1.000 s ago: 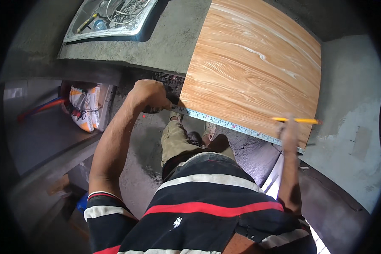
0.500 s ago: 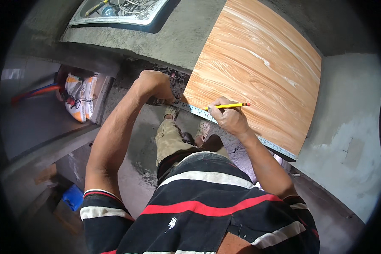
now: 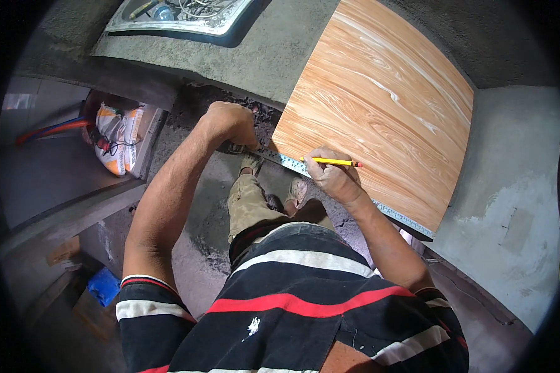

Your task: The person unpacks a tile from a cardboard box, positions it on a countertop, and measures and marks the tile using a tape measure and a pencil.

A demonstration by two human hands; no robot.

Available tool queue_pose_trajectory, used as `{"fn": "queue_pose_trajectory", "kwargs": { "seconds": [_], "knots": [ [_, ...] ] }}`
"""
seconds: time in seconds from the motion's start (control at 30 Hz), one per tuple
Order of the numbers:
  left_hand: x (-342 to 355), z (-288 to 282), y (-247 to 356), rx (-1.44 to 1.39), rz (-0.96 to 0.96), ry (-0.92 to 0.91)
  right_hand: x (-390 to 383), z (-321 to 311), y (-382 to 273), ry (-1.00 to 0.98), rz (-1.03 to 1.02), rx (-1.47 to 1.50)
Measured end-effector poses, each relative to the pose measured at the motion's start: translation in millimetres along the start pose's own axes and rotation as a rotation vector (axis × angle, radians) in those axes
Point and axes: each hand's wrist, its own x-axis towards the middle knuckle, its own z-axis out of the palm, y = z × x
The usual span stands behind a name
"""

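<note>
A large tile (image 3: pixel 379 105) with an orange-brown wood-grain pattern lies on the grey counter, its front edge toward me. Along that edge stretches a tape measure (image 3: pixel 292 165), reaching as far as the tile's near right corner. My left hand (image 3: pixel 233 123) is closed on the tape's dark case, just off the tile's left corner; its fingertips are partly hidden. My right hand (image 3: pixel 333 176) rests at the tile's front edge over the tape. Between its fingers is a yellow pencil (image 3: pixel 333 161), lying nearly level with its tip toward the left.
A tray-like basin (image 3: pixel 227 30) holding wires and tools stands at the back left of the rough concrete counter (image 3: pixel 255 65). Left of me, a white and orange bag (image 3: pixel 119 140) sits on a low shelf. A plastered wall (image 3: pixel 516 186) bounds the right side.
My right hand has shifted slightly left along the tile's edge, and the pencil now slopes a little differently. The left hand keeps its hold on the tape measure.
</note>
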Motion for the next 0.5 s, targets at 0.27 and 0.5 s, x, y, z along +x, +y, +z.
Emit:
{"fn": "queue_pose_trajectory", "kwargs": {
  "seconds": [0.27, 0.5],
  "knots": [
    [-0.8, -1.2, 0.5, 0.01, -0.002, 0.001, 2.0, -0.9, -1.9, -0.026, 0.041, 0.06],
    [-0.7, -1.0, 0.8, 0.011, -0.002, 0.002, 3.4, -4.0, -4.8, -0.046, 0.169, 0.171]
  ]
}}
